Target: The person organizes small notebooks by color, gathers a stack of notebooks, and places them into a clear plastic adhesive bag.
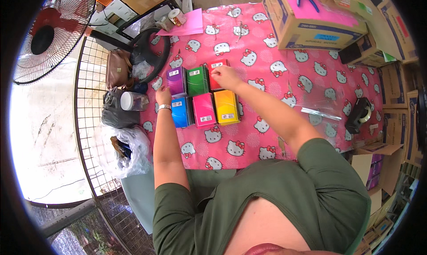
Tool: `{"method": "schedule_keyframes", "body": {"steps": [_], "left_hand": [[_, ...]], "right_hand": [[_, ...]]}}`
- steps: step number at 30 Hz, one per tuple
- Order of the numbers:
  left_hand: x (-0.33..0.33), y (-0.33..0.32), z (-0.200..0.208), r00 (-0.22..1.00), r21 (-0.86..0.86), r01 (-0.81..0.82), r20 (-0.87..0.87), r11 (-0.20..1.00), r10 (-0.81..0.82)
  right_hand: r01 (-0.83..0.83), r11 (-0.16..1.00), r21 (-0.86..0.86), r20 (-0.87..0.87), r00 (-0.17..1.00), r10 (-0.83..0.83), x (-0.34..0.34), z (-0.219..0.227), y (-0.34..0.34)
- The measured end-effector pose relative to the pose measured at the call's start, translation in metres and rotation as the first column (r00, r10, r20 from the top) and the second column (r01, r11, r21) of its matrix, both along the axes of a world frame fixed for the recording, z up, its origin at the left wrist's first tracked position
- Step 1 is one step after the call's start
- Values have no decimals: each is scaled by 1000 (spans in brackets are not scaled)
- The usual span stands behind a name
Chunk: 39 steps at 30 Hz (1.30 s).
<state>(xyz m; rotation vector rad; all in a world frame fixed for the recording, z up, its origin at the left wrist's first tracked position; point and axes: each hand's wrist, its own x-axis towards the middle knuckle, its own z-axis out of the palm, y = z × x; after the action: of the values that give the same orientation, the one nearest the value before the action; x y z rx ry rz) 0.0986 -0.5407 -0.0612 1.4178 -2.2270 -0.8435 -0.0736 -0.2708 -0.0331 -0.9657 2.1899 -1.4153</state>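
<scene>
right hand [224, 77]: fingers bent, tips together over the cover of a red notebook [219, 63]; whether they pinch it, cannot tell.
left hand [163, 95]: fingers curled, just beside the lower left edge of a purple notebook [175, 83]; grip or contact, cannot tell. silver wristwatch [164, 107] on this wrist.
notebooks, spiral-bound, six, in two rows of three between and below the hands. far row, left to right: purple, green [195, 81], red, the last partly covered by the right hand. near row: blue [179, 113], pink [203, 109], yellow [227, 107]. white label on each.
table cover [280, 137]: pink, printed with white cat faces; beneath all six.
right of the notebooks: clear plastic sheet [320, 113]; black tape dispenser [359, 116], near the table's right edge.
far right: cardboard box [320, 36], blue-handled pliers [309, 0] on top.
left: white-lidded jar [129, 101], brown bag [118, 70], fan [42, 39].
</scene>
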Motion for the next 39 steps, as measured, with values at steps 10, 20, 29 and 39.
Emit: {"method": "schedule_keyframes", "body": {"steps": [10, 20, 29, 39], "left_hand": [[-27, -12, -22, 952, 57, 202, 222, 978, -209], [-3, -47, -11, 928, 749, 143, -329, 647, 175], [-1, -23, -40, 905, 177, 413, 35, 893, -425], [-13, 34, 69, 772, 755, 508, -613, 415, 171]], "right_hand": [[250, 709, 659, -120, 966, -229, 18, -22, -95], [-245, 857, 453, -518, 711, 477, -2, 79, -125], [4, 926, 377, 328, 935, -137, 54, -8, -161], [-186, 913, -362, 608, 696, 383, 15, 7, -104]]}}
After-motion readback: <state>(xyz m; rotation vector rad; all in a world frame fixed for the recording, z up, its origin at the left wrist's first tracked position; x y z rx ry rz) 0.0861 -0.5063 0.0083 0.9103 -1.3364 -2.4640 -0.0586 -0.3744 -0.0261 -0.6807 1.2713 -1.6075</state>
